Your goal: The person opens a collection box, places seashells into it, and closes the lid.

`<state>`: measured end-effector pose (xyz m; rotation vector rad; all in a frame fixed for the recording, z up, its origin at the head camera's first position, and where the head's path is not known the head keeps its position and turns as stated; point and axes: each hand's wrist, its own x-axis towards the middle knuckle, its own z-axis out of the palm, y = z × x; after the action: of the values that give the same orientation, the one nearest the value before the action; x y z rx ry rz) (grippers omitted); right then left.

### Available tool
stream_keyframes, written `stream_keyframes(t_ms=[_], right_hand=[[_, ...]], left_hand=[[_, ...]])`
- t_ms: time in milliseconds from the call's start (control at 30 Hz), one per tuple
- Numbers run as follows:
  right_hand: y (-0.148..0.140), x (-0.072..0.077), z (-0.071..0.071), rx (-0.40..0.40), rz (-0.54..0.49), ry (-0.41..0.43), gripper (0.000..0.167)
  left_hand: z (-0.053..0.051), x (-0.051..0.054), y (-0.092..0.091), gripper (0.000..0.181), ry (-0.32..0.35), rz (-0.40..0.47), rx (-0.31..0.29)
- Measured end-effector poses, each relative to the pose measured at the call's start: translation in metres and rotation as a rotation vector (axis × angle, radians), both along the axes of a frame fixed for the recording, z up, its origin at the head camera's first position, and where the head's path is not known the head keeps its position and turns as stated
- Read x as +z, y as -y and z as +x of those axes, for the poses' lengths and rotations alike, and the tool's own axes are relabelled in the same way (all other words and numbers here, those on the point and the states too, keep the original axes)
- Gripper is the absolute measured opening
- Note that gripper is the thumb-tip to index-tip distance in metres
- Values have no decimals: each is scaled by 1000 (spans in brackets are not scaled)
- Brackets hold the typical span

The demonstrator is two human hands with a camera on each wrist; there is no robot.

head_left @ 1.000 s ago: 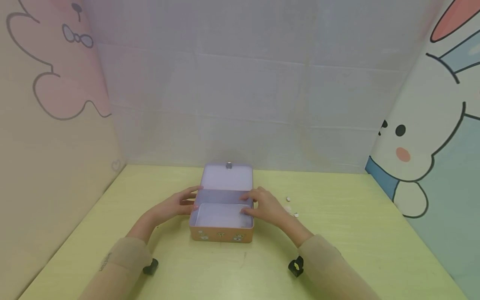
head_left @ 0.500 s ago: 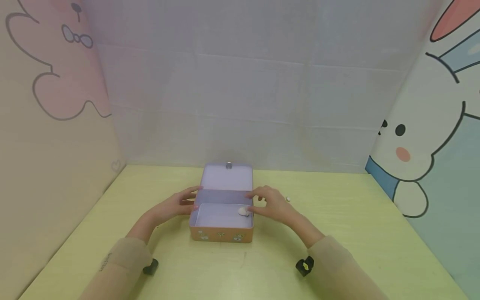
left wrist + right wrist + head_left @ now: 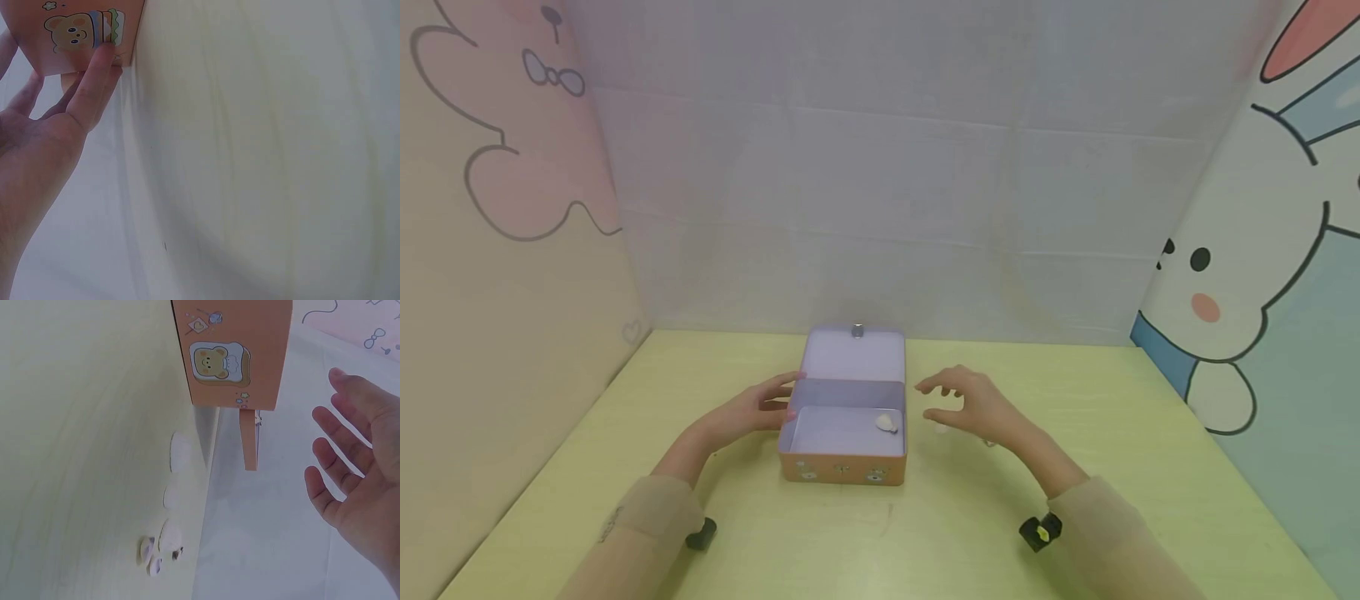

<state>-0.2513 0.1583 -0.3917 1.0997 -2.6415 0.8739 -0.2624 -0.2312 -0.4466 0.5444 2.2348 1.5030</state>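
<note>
Fingers of the right hand (image 3: 981,408) released: parted, loosely bent, nothing between them, off the right side of the box (image 3: 842,469) and apart from it. Left hand (image 3: 741,412) has its fingers spread against the box's left side, touching, not wrapped round it.

Surroundings: box stands on a pale yellow-green bench (image 3: 1150,467), orange outside, lilac inside; lid (image 3: 853,354) tipped open at the far side, metal clasp (image 3: 857,331) at its top edge. Right wrist view shows white shells (image 3: 180,452) and smaller shells (image 3: 147,549) loose on the bench; in the head view, the right hand and forearm hide most of these. Cartoon rabbit (image 3: 1247,275) on the right wall.

One pale shell (image 3: 887,423) lies inside, near the box's right wall, left of the right fingers; that wall stands between.
</note>
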Motion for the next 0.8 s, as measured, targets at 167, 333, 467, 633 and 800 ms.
stream_keyframes(t_ms=[167, 333, 467, 633, 800], right_hand=[[-18, 2, 1, 4, -24, -48, 35], [-36, 2, 3, 6, -45, -78, 34], [-50, -1, 5, 11, -42, -114, 35], [-65, -8, 6, 18, -42, -156, 35], [-77, -17, 6, 4, -47, -138, 36]], left_hand=[[1, 1, -1, 66, 1, 8, -7], [1, 2, -1, 67, 1, 19, -13], [1, 1, -1, 66, -1, 18, -16], [0, 0, 0, 67, -2, 20, -21], [-1, 0, 0, 67, -5, 17, -22]])
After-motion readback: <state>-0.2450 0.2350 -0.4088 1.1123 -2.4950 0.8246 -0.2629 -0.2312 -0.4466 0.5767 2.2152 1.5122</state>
